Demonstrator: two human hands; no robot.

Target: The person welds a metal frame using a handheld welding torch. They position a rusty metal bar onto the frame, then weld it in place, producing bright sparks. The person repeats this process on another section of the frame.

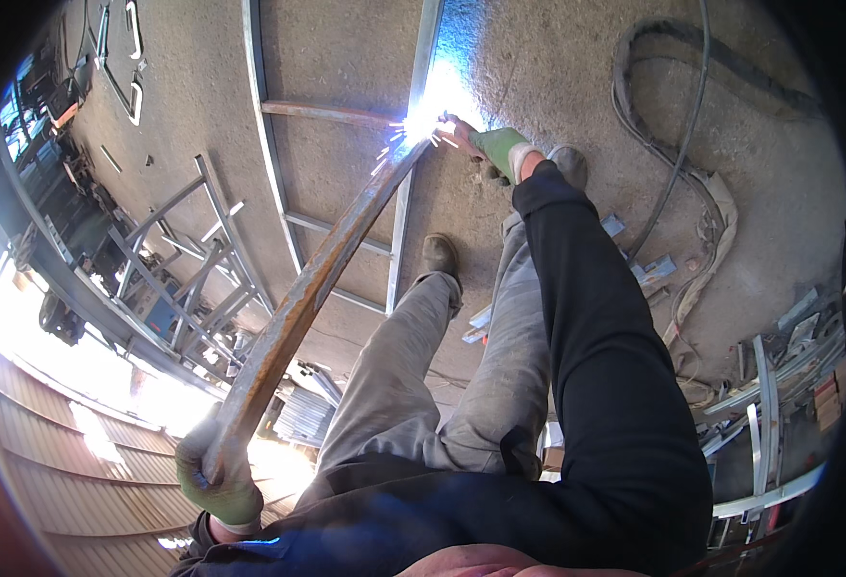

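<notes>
My left hand (231, 495), in a green and grey glove, is closed around the near end of a long rusty square metal tube (293, 313). The tube slants up and away to a pale metal frame (261, 96) with crossbars, lying on the floor. At the tube's far end a bright blue-white welding arc (426, 123) throws sparks. Beside it, my right hand (500, 149), gloved in green, is closed on a welding torch whose shape is mostly lost in the glare. A rusty crossbar (327, 112) meets the frame close to the arc.
My boots (439, 254) stand near the frame. A thick cable (634, 125) loops over the floor on the right. Welded metal frames (187, 250) stand at the left, and metal offcuts (654, 269) lie by my right leg. More metal lengths (769, 404) are piled at lower right.
</notes>
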